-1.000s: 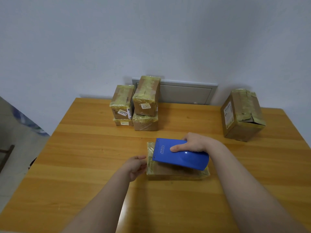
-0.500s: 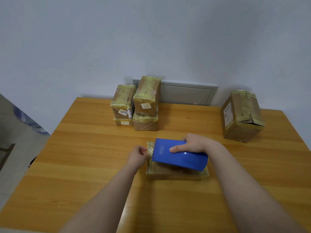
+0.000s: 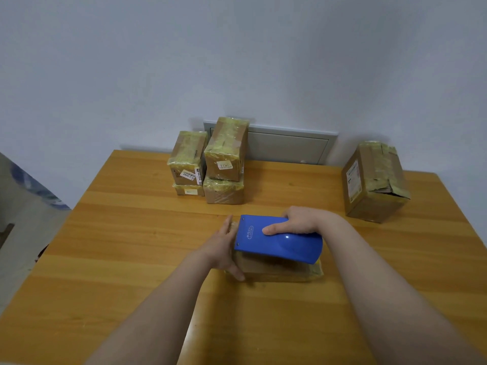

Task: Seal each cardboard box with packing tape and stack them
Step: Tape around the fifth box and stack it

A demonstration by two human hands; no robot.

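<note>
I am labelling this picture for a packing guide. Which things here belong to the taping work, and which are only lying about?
Belong to the job:
- flat box
- blue tape dispenser on it, gripped by the right hand
- left hand against the box's left end
- stacked boxes
- larger box at right

Only there:
- grey wall panel
- wooden table

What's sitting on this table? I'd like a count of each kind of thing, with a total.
6 cardboard boxes: four stacked at the back, a large box at the right, a flat box under the dispenser
1 blue tape dispenser
Total: 7
</note>
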